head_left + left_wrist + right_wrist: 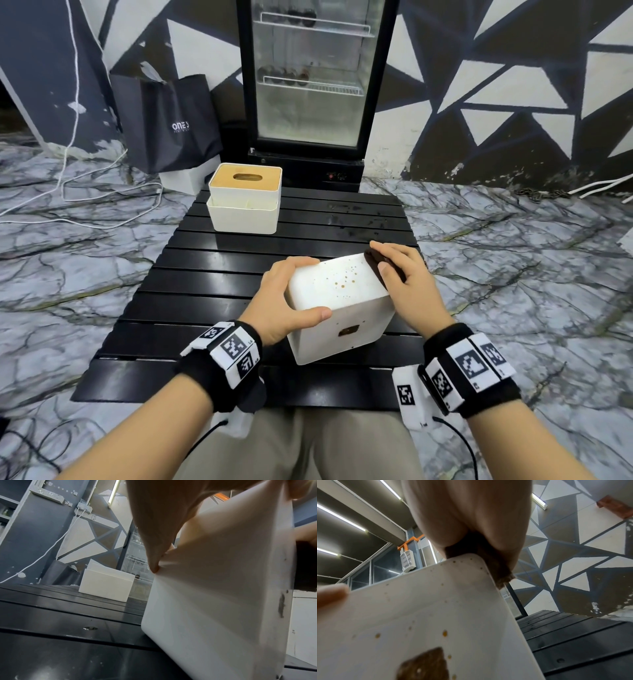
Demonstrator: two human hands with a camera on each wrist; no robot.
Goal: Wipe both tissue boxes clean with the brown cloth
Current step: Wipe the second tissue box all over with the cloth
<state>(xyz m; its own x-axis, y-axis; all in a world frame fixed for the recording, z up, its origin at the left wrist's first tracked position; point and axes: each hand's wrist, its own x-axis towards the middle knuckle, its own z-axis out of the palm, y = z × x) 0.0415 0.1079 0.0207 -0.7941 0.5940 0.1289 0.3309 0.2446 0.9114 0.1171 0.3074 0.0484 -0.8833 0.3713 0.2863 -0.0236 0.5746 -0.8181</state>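
A white tissue box stands tilted on the black slatted table, its upper face flecked with brown spots. My left hand grips its left side, thumb on the near edge. My right hand presses the brown cloth against the box's right face; the cloth shows at the box's top corner. A second white tissue box with a wooden lid stands at the table's far left.
A glass-door fridge stands behind the table, with a dark shopping bag to its left. White cables trail over the marble floor. Dark wet marks dot the table's far right.
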